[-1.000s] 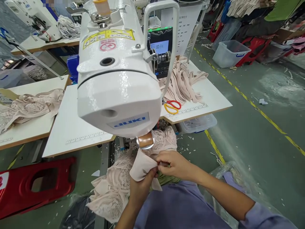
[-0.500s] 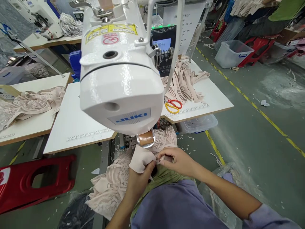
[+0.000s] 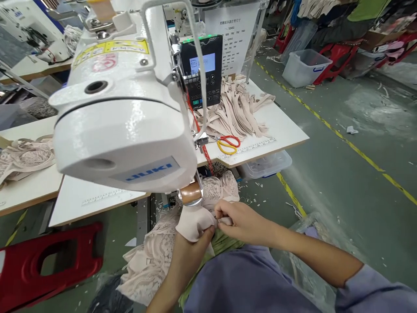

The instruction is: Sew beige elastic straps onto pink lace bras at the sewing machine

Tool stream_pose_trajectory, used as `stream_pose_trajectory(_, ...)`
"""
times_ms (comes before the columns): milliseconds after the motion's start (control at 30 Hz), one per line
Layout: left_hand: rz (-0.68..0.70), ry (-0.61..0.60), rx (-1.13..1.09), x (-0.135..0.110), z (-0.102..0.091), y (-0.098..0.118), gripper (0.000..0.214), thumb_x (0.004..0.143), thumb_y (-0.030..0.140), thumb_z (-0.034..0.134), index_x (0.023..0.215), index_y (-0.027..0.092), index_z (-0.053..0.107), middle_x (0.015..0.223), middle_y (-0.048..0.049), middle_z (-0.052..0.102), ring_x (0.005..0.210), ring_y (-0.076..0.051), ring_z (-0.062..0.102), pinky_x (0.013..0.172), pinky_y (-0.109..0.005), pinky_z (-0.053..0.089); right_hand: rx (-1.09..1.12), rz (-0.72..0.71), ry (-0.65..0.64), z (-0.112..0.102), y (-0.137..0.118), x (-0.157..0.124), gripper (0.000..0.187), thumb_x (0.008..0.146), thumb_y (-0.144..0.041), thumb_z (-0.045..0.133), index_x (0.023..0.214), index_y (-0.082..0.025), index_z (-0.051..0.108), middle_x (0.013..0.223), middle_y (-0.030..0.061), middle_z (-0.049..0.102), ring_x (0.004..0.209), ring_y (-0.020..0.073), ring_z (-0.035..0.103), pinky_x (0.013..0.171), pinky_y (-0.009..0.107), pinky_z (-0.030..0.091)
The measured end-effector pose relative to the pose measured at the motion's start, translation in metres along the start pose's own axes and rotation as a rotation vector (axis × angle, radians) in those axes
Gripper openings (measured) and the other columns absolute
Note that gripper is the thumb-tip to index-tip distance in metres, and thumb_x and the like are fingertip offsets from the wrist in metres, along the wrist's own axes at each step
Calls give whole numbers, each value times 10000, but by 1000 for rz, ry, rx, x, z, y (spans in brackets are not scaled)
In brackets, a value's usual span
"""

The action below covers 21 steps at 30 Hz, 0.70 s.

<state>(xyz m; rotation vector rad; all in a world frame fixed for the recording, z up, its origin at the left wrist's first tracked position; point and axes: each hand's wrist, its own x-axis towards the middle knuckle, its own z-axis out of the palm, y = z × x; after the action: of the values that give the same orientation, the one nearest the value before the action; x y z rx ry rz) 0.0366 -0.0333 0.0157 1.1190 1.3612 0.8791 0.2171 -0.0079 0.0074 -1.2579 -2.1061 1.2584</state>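
A smooth beige bra piece (image 3: 192, 221) is bunched in my left hand (image 3: 195, 250), its thumb pressed on top. My right hand (image 3: 243, 221) pinches the same piece at its right edge, thumb and forefinger close to my left thumb. What lies exactly between those fingertips is too small to make out. Just above my hands sits the brown-and-metal front part (image 3: 191, 192) of the white sewing machine (image 3: 127, 143). Beige lace bras (image 3: 146, 265) hang down to the left of my left wrist, and more lace (image 3: 218, 189) lies behind my fingers.
Beige straps (image 3: 241, 108) are piled on the white table (image 3: 273, 126), beside red-and-yellow-handled scissors (image 3: 230, 144). A black control panel (image 3: 203, 71) stands behind the machine head. At the lower left is a red stool (image 3: 87, 248); a clear bin (image 3: 306, 67) stands on the floor.
The view has shifted, so the machine head appears farther left and more of the control panel shows. My hands stay close together on the bra piece; the right fingers have changed position slightly.
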Motion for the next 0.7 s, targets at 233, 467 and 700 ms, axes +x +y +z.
stream_pose_trajectory(233,-60,-66,14,6,-8,-6,255,696,331,727,896,176,693,831,-41,742,768,-211,671,686,-293,534,102,42,-36,-1,13,9,103,783,-203,656,877,-212,698,865,-1,697,817,166,606,720,250,391)
stream_pose_trajectory(467,-69,-86,-9,15,-8,-11,242,664,344,776,791,152,701,771,-45,723,751,-197,647,716,-298,521,442,228,-116,9,26,12,208,779,-344,642,829,-159,721,709,-17,628,647,127,518,604,231,375)
stream_pose_trajectory(700,-219,50,-289,12,8,-17,303,609,367,836,696,145,650,598,10,640,577,-128,563,579,-242,466,263,140,75,8,16,6,193,815,-336,627,833,-171,725,761,11,649,701,146,543,630,234,374)
